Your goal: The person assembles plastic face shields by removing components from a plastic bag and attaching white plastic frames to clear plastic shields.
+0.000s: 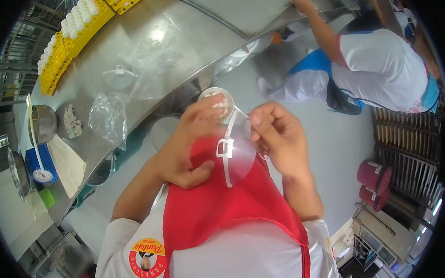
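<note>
A clear plastic mouth shield (240,162) with a white frame and centre clip hangs in front of my red apron. My right hand (280,134) pinches the upper end of its white frame or strap between thumb and fingers. At the shield's left edge is my left hand (185,150), its thumb and fingers spread apart. Those fingers are partly blurred, and whether they touch the shield cannot be made out. Just beyond them shows a round white container (227,97) with whitish contents, partly covered by the fingertips.
On the steel table (153,16) lie another clear shield (118,77), crumpled plastic bags (108,119) and a wadded cloth (73,121). Yellow trays of eggs (83,36), a metal bowl (44,124) and a scale (43,175) stand left. A co-worker (379,66) is far right.
</note>
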A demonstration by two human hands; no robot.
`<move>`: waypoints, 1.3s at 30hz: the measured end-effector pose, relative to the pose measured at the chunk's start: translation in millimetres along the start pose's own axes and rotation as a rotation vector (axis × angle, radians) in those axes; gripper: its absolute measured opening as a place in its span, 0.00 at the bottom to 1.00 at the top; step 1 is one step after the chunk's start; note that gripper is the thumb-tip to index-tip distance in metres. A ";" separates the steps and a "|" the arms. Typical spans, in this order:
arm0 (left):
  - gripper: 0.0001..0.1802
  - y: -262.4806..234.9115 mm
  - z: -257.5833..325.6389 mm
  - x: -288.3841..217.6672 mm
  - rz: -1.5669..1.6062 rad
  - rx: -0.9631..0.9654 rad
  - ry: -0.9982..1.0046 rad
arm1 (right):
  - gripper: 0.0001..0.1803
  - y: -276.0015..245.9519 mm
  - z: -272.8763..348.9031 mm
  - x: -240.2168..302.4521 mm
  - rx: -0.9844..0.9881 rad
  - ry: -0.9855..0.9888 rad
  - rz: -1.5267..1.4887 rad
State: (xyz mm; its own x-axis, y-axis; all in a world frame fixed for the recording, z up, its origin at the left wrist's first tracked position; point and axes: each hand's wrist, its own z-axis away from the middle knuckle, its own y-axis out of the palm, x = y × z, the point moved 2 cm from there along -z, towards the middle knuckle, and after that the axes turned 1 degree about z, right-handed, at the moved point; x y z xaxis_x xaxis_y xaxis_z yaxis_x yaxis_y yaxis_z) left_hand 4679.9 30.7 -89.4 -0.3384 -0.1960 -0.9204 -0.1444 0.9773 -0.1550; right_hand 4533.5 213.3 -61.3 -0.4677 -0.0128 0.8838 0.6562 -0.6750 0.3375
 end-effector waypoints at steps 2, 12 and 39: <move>0.33 2.7 2.3 -5.4 -0.242 0.093 0.097 | 0.09 -4.0 -4.8 -3.4 0.056 0.156 -0.256; 0.20 11.8 5.3 -28.4 -0.543 0.335 0.116 | 0.08 2.0 -2.4 -25.9 -0.004 0.210 -0.446; 0.09 26.5 -10.6 -39.3 -0.855 0.021 0.117 | 0.09 -21.9 6.5 -8.2 -0.176 -0.591 0.962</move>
State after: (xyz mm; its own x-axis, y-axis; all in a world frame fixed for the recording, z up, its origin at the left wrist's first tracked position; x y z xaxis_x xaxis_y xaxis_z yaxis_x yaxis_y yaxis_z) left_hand 4679.5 63.5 -53.5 -0.2152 -0.8708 -0.4420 -0.3763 0.4916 -0.7853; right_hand 4526.8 233.0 -73.9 0.5661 -0.2623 0.7815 0.4778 -0.6681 -0.5704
